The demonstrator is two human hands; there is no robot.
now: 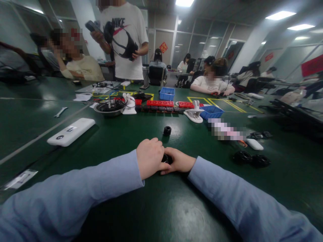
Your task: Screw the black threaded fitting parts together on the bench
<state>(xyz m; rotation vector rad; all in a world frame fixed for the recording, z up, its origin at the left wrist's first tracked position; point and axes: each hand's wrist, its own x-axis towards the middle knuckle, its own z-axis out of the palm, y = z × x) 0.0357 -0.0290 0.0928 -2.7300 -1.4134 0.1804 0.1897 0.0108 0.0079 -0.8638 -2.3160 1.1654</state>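
Observation:
My left hand [150, 158] and my right hand [178, 160] meet low over the green table [166, 208]. Between them is a small black round part [165, 158], mostly hidden by my fingers. The right thumb and fingers curl round its side, while the left fingers close over it from the other side. Just beyond my hands stands a short black ring-shaped part [167, 131], touched by neither hand. Two larger black round parts [242, 157] lie side by side to the right of my right forearm.
A white power bank [72, 132] and a wrench [61, 112] lie left. Ahead are a metal bowl [109, 109], red socket strips [160, 103], blue bins [167, 93] and a white clip stand [194, 113]. People sit and stand beyond; one holds a phone [93, 26].

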